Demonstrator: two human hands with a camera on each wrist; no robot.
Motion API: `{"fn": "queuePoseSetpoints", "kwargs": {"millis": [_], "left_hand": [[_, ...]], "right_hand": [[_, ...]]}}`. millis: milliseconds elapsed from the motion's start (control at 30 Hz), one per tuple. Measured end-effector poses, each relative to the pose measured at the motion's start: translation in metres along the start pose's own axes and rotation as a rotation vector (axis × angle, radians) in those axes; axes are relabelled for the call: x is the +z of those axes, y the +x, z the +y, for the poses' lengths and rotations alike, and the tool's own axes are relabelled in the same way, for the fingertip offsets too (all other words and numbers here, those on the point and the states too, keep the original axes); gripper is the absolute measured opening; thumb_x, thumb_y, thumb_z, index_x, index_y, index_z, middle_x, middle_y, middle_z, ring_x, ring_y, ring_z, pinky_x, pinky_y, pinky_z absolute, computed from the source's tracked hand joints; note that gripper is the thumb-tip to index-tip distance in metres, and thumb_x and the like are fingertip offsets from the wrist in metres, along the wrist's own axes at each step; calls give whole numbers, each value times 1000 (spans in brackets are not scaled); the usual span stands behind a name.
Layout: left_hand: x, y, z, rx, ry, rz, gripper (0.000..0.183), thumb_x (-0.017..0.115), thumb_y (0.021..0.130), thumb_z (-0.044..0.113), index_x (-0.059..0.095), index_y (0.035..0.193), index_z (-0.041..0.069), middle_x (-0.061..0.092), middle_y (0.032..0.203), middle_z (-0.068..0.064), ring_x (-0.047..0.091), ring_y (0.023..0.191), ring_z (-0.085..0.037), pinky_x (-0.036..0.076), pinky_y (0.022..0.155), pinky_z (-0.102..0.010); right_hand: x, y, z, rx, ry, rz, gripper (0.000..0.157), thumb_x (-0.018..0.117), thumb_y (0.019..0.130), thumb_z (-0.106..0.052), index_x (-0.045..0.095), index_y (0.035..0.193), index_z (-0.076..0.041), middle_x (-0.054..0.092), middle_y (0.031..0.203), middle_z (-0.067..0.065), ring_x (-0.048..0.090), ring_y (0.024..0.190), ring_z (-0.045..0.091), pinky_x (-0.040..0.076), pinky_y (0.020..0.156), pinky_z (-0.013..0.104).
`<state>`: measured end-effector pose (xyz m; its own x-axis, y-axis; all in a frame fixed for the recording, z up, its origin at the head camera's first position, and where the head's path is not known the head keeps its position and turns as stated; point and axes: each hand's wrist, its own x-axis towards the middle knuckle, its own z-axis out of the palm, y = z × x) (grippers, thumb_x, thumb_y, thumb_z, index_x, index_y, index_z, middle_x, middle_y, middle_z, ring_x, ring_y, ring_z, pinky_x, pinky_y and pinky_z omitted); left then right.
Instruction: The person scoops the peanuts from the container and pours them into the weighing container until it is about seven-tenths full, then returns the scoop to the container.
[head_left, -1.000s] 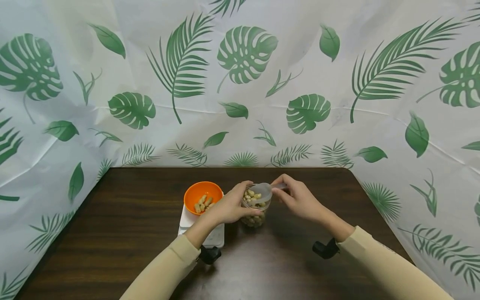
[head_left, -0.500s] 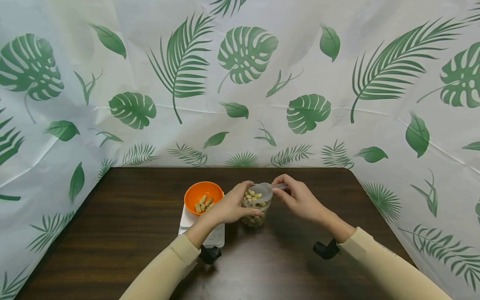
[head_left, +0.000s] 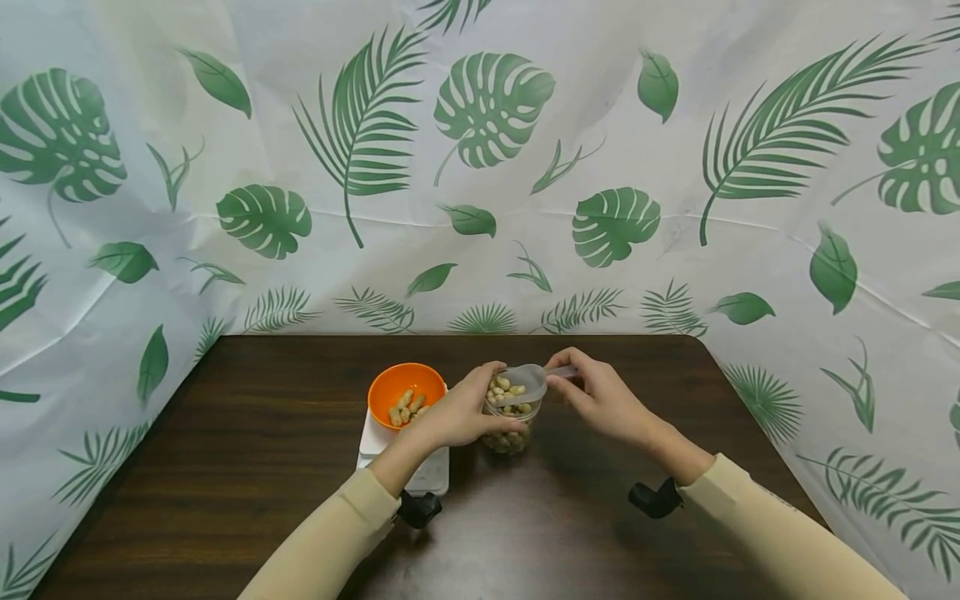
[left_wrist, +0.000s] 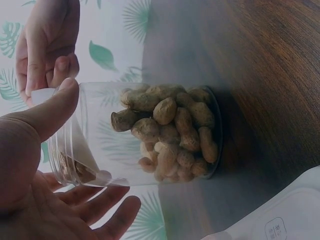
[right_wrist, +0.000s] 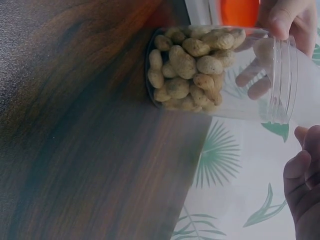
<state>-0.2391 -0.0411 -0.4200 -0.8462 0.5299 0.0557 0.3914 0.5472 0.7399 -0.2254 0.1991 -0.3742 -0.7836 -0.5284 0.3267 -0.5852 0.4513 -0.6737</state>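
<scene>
A clear jar (head_left: 507, 440) stands upright on the table, with peanuts (left_wrist: 167, 127) filling its lower part. My left hand (head_left: 459, 414) grips it near the neck, thumb on one side and fingers on the other. My right hand (head_left: 603, 402) pinches the handle of a translucent white scoop (head_left: 532, 381) at the jar's right side. The scoop's bowl slants down into the jar's mouth; through the wall in the left wrist view, a peanut (left_wrist: 80, 170) shows at the scoop's lower end. The right fingers stay outside the rim.
Left of the jar, an orange bowl (head_left: 385, 386) with several peanuts (head_left: 407, 407) sits on a white kitchen scale (head_left: 430, 477), partly hidden behind my left hand and forearm. The dark wooden table (head_left: 247, 450) meets a leaf-printed cloth (head_left: 517, 275) at the back.
The scoop and my right hand have shifted very slightly to the right. My left hand, the jar, the bowl and the scale keep their places.
</scene>
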Motion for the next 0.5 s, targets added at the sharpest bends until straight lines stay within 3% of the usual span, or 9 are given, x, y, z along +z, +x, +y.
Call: {"fn": "queuePoseSetpoints", "kwargs": {"millis": [300, 500], "left_hand": [[0, 0, -1, -9, 3, 2, 89, 76, 82, 41, 26, 149, 8, 39, 142, -10, 44, 122, -20, 37, 104, -40], [0, 1, -2, -7, 1, 0, 89, 75, 82, 41, 26, 149, 7, 38, 144, -10, 43, 123, -20, 36, 104, -40]], "right_hand": [[5, -1, 35, 14, -5, 23, 20, 58, 97, -13, 55, 116, -8, 61, 94, 2, 56, 63, 15, 48, 53, 30], [3, -3, 40, 42, 22, 19, 19, 57, 98, -22, 55, 116, -16, 60, 88, 0, 50, 56, 16, 45, 49, 30]]}}
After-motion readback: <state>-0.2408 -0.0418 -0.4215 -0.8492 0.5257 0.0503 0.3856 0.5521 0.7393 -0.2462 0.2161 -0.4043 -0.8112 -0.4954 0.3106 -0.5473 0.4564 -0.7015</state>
